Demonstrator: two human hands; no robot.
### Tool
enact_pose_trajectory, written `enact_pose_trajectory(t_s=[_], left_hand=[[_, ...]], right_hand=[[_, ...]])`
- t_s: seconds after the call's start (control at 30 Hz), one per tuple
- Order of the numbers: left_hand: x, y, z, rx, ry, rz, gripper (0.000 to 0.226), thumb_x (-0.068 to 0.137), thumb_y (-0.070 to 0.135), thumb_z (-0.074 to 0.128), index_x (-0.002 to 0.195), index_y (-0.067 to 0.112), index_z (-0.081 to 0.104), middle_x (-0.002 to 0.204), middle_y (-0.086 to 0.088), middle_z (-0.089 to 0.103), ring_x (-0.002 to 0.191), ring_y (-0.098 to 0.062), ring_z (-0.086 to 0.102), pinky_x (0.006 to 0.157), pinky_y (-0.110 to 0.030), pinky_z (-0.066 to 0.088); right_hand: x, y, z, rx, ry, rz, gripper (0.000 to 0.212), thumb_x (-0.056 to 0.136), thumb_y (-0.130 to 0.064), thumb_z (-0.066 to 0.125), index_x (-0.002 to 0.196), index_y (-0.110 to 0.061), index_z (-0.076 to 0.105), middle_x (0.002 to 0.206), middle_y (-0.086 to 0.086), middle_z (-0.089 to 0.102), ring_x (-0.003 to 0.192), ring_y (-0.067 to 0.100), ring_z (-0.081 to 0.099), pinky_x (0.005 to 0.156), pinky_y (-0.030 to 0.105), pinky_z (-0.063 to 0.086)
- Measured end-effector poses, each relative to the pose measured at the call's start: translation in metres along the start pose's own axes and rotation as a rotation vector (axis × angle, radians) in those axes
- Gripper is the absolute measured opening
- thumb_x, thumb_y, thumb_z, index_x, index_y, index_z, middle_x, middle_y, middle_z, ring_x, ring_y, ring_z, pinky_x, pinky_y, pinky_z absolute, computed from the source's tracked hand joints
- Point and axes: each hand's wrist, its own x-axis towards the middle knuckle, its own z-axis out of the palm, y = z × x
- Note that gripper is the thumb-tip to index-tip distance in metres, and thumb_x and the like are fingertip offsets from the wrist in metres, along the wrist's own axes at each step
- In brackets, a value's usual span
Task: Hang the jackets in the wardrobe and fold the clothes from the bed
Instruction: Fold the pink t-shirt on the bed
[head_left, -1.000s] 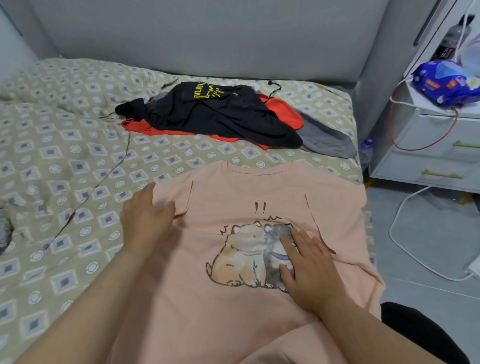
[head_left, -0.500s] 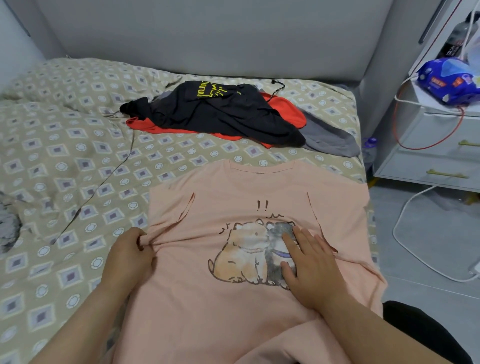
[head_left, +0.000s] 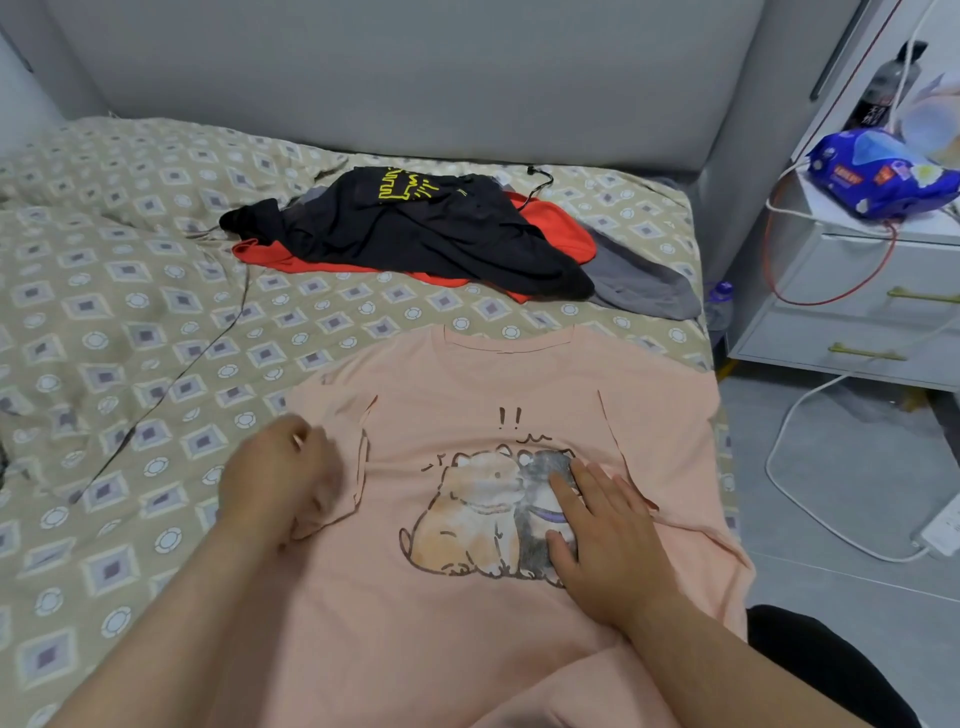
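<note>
While my right hand (head_left: 608, 540), fingers (head_left: 571, 499) flat, pins the limp, light shirt (head_left: 457, 649), my left hand (head_left: 280, 478) pinches its sleeve (head_left: 335, 408), seemingly the best hold.

Grey headboard (head_left: 415, 78), white nightstand (head_left: 841, 280), grey floor (head_left: 841, 478)

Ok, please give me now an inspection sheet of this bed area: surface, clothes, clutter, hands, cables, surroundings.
Surface: patterned bedspread, rumpled at the left.
Job's things: peach T-shirt spread front up at the near edge; black garment, red garment and grey garment heaped behind it, unfolded.
Clutter: blue packet on the nightstand; plastic bottle on the floor beside the bed.
Hands: left hand blurred, fingers curled at the shirt's sleeve, grip unclear; right hand flat on the print.
Cables: thin dark cable across the bedspread; red cable at the nightstand; white cable over the floor to a power strip.
Surroundings: grey headboard; white nightstand with drawers; no wardrobe seen.
</note>
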Motion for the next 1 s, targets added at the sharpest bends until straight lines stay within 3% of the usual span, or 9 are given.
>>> enact_pose_trajectory(t_s=[0.1, 0.17, 0.33, 0.4, 0.53, 0.63, 0.77, 0.9, 1.0], left_hand=[[0.057, 0.004, 0.004, -0.012, 0.023, -0.103, 0.051, 0.088, 0.027, 0.059, 0.134, 0.006, 0.051, 0.131, -0.019, 0.054, 0.122, -0.039, 0.050, 0.093, -0.043, 0.043], [0.088, 0.009, 0.009, -0.050, -0.150, -0.201, 0.065, 0.087, 0.030, 0.067, 0.141, 0.003, 0.043, 0.141, -0.019, 0.048, 0.127, -0.038, 0.047, 0.100, -0.044, 0.041], [0.130, 0.025, 0.024, 0.118, -0.490, -0.009, 0.022, 0.086, 0.022, 0.072, 0.087, 0.004, 0.060, 0.092, -0.013, 0.062, 0.085, -0.030, 0.057, 0.069, -0.034, 0.042], [0.152, 0.042, 0.020, 0.159, -0.431, 0.109, 0.023, 0.088, 0.016, 0.067, 0.072, 0.008, 0.053, 0.079, -0.010, 0.058, 0.081, -0.031, 0.055, 0.065, -0.034, 0.038], [0.176, 0.065, 0.024, 0.271, 0.012, 0.259, 0.014, 0.093, 0.024, 0.056, 0.085, 0.013, 0.060, 0.093, -0.017, 0.061, 0.090, -0.041, 0.057, 0.078, -0.044, 0.046], [0.141, 0.071, 0.055, 0.400, 0.137, 0.281, 0.036, 0.089, 0.027, 0.058, 0.117, 0.005, 0.058, 0.126, -0.025, 0.051, 0.113, -0.045, 0.048, 0.096, -0.053, 0.039], [0.060, 0.050, 0.096, 0.383, -0.099, 0.501, 0.059, 0.088, 0.047, 0.041, 0.129, 0.006, 0.049, 0.145, -0.021, 0.041, 0.130, -0.041, 0.039, 0.106, -0.056, 0.034], [0.030, 0.023, 0.103, 0.414, -0.227, 0.426, 0.073, 0.092, 0.053, 0.022, 0.150, 0.010, 0.036, 0.158, -0.015, 0.031, 0.144, -0.035, 0.030, 0.115, -0.050, 0.022], [0.042, 0.038, 0.088, 0.243, -0.142, 0.473, 0.060, 0.092, 0.054, 0.027, 0.123, 0.010, 0.054, 0.116, -0.013, 0.062, 0.106, -0.037, 0.057, 0.088, -0.049, 0.045]], right_hand=[[0.000, 0.000, -0.001, -0.008, -0.002, 0.002, 0.063, 0.088, -0.046, 0.043, 0.145, -0.020, 0.050, 0.152, 0.009, 0.046, 0.141, 0.026, 0.042, 0.117, 0.041, 0.018], [-0.001, -0.001, -0.002, -0.008, -0.001, 0.002, 0.063, 0.088, -0.046, 0.043, 0.145, -0.020, 0.050, 0.152, 0.009, 0.046, 0.141, 0.026, 0.042, 0.117, 0.041, 0.018], [-0.001, -0.001, -0.001, 0.008, -0.008, 0.002, 0.064, 0.087, -0.047, 0.042, 0.146, -0.021, 0.048, 0.154, 0.007, 0.043, 0.142, 0.025, 0.040, 0.118, 0.040, 0.015], [0.001, -0.001, -0.001, 0.020, -0.007, 0.001, 0.065, 0.086, -0.046, 0.043, 0.146, -0.021, 0.048, 0.154, 0.007, 0.043, 0.143, 0.025, 0.039, 0.118, 0.041, 0.016], [0.003, 0.002, 0.002, 0.029, 0.017, -0.014, 0.066, 0.086, -0.045, 0.043, 0.147, -0.020, 0.048, 0.155, 0.009, 0.041, 0.143, 0.027, 0.038, 0.118, 0.044, 0.021], [0.001, 0.001, 0.002, 0.034, 0.013, -0.016, 0.066, 0.087, -0.045, 0.043, 0.147, -0.020, 0.047, 0.156, 0.009, 0.040, 0.144, 0.027, 0.037, 0.118, 0.045, 0.021], [0.002, 0.002, 0.001, 0.017, -0.001, -0.022, 0.065, 0.087, -0.045, 0.043, 0.146, -0.018, 0.048, 0.154, 0.011, 0.043, 0.141, 0.029, 0.040, 0.116, 0.045, 0.022], [0.002, -0.001, -0.003, 0.032, 0.015, -0.023, 0.063, 0.086, -0.045, 0.045, 0.143, -0.019, 0.052, 0.151, 0.010, 0.047, 0.138, 0.027, 0.044, 0.115, 0.043, 0.025], [0.011, 0.001, -0.028, 0.309, 0.163, 0.053, 0.043, 0.085, -0.038, 0.053, 0.122, -0.019, 0.064, 0.123, -0.001, 0.065, 0.113, 0.019, 0.058, 0.097, 0.034, 0.044]])
